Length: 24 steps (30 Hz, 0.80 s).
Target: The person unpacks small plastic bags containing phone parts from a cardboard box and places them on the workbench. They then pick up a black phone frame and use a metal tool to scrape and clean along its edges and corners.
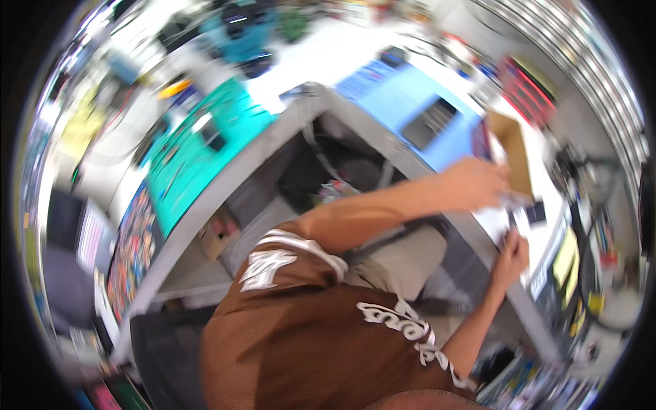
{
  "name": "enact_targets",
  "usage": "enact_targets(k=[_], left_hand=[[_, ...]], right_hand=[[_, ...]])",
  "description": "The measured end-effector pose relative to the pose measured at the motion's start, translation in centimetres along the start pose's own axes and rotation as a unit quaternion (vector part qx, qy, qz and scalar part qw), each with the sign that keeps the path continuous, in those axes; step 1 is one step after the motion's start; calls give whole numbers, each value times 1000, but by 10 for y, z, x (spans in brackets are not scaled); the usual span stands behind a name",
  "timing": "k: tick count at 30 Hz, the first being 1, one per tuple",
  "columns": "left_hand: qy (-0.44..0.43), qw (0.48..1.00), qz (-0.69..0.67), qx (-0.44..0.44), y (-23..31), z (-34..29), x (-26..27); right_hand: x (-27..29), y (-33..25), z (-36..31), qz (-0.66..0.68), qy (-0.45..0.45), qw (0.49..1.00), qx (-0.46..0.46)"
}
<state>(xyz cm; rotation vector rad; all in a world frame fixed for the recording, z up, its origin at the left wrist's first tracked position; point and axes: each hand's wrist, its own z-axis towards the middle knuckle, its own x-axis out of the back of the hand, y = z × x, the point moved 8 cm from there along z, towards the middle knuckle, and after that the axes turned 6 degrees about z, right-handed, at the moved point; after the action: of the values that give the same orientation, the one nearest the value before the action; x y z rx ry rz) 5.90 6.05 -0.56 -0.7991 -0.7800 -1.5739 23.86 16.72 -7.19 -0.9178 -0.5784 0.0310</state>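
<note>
My left hand (475, 184) reaches across to the right side of the desk. Its blurred fingers are curled at the near end of an open cardboard box (514, 147), and they seem to grip it. The box has a brown inside and a dark reddish-purple side. Lower down, my right hand (511, 261) is closed at the desk edge, fingertips pinched on a small, thin dark thing that is too blurred to name. A small black square piece (536, 212) lies just beyond it. To the left, a dark phone-like slab (430, 123) rests on a blue mat (383, 92).
A green mat (205, 157) with small tools covers the left desk wing. Red trays (527, 92) stand at the back right. A black cable (581, 239) hangs at the right. The grey desk edge (362, 123) bends around me, and a dark bag-like shape (321, 171) sits underneath.
</note>
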Motion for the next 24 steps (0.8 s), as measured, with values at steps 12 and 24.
enact_targets(k=[12,24], left_hand=[[-34,977,-143,153,-31,-22,90],[-42,974,-104,198,-34,-30,78]], right_hand=[[12,-14,7,61,13,995,-74],[22,2,65,-240,-133,961,-32]])
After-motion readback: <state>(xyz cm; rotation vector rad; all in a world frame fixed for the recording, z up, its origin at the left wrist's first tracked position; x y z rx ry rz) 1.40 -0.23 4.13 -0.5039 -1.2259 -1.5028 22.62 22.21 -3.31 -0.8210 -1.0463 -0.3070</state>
